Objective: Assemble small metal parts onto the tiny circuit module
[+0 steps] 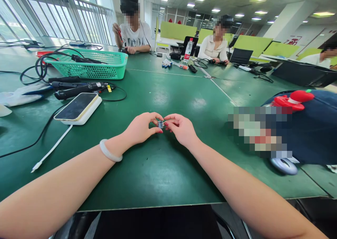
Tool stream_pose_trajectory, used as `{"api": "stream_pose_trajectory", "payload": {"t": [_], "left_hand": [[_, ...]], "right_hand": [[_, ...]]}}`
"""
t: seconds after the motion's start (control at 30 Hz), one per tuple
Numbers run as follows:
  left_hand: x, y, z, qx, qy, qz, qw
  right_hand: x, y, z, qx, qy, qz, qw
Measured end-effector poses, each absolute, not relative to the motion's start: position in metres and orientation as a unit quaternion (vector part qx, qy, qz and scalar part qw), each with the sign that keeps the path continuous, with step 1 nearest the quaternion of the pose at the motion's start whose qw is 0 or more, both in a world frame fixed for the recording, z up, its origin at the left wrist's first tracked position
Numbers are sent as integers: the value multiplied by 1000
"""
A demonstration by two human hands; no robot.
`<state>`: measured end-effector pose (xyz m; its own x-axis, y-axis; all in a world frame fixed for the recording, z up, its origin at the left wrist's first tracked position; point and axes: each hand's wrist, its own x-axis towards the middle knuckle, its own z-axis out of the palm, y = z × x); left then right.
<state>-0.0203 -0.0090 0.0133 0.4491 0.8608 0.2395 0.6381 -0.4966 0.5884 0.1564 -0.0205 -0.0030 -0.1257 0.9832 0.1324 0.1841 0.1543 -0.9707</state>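
A small blue-grey piece, perhaps a circuit board (160, 124), is held above the green table (147, 179) near the middle of the view. My left hand (143, 127), with a pale bracelet at the wrist, pinches it between thumb and fingers from the left. From the right, my right hand (181, 128) has its thumb and fingers pinched together at the piece's right edge. Whether those fingers hold a separate tiny part is too small to tell. The two hands' fingertips nearly meet around the piece.
On the left are a phone on a white block (79, 107), black cables, dark tools (79, 90), a glove (23, 93) and a green basket (97, 68). A dark blue bag (310, 126) lies right. People sit across, near a bottle (187, 51).
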Motion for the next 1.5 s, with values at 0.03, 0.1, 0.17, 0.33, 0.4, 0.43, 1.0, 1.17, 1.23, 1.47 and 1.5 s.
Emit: {"api": "stream_pose_trajectory", "payload": {"t": [0.03, 0.1, 0.17, 0.33, 0.4, 0.43, 1.0, 1.17, 1.23, 1.47, 1.5], "left_hand": [[-20, -9, 13, 828, 450, 265, 205], [-20, -9, 11, 834, 441, 271, 190], [-20, -9, 9, 840, 433, 275, 178], [-20, -9, 7, 839, 429, 289, 169], [-20, -9, 6, 837, 428, 295, 170], [-19, -10, 6, 836, 427, 298, 172], [-23, -9, 9, 787, 467, 337, 223], [-27, -4, 7, 770, 506, 311, 233], [-27, -3, 7, 770, 517, 297, 227], [-25, -3, 8, 788, 535, 237, 193], [-25, -3, 7, 788, 539, 230, 189]], "right_hand": [[156, -21, -2, -480, -609, 437, 455], [155, -22, -1, -484, -610, 432, 455], [154, -23, -1, -486, -610, 427, 458], [152, -22, -5, -473, -604, 423, 481], [152, -22, -6, -467, -611, 416, 485], [152, -23, -6, -465, -619, 406, 486], [172, -15, -5, -544, -765, 159, 304], [180, -10, -4, -588, -777, 113, 195], [180, -9, -4, -590, -778, 112, 185], [180, -7, -7, -576, -794, 99, 165], [180, -7, -6, -573, -797, 97, 164]]}}
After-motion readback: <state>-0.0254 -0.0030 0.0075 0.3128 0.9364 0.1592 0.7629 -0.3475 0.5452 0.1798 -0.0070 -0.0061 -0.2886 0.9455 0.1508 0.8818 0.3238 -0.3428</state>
